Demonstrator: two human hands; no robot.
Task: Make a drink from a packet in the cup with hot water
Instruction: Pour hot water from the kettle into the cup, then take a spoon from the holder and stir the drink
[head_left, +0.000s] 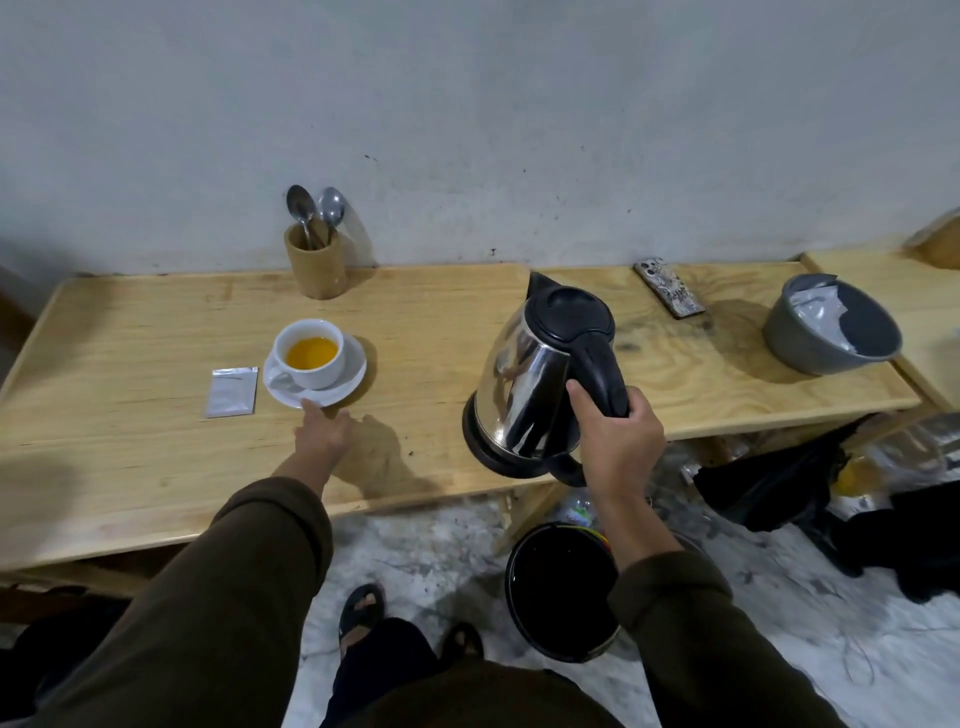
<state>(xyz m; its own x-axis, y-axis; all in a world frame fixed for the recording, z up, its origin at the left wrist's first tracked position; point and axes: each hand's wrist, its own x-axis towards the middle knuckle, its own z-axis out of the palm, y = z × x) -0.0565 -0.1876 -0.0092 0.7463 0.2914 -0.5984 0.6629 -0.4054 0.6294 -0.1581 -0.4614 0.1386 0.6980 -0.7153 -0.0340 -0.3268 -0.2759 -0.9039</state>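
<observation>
A white cup (310, 371) holding orange-yellow liquid stands on a white saucer (349, 383) on the wooden table (130, 441). My left hand (322, 431) touches the saucer's near rim with its fingertips. A silver packet (232, 391) lies flat just left of the saucer. To the right, a steel kettle (524, 384) with a black lid sits on its black base near the table's front edge. My right hand (618, 436) is wrapped around its black handle.
A wooden holder (316, 267) with two spoons stands by the wall. A phone (670, 294) lies behind the kettle. A grey bowl (831, 327) with silver packets sits at the right. On the floor below are a black bin (561, 592) and dark bags (779, 483).
</observation>
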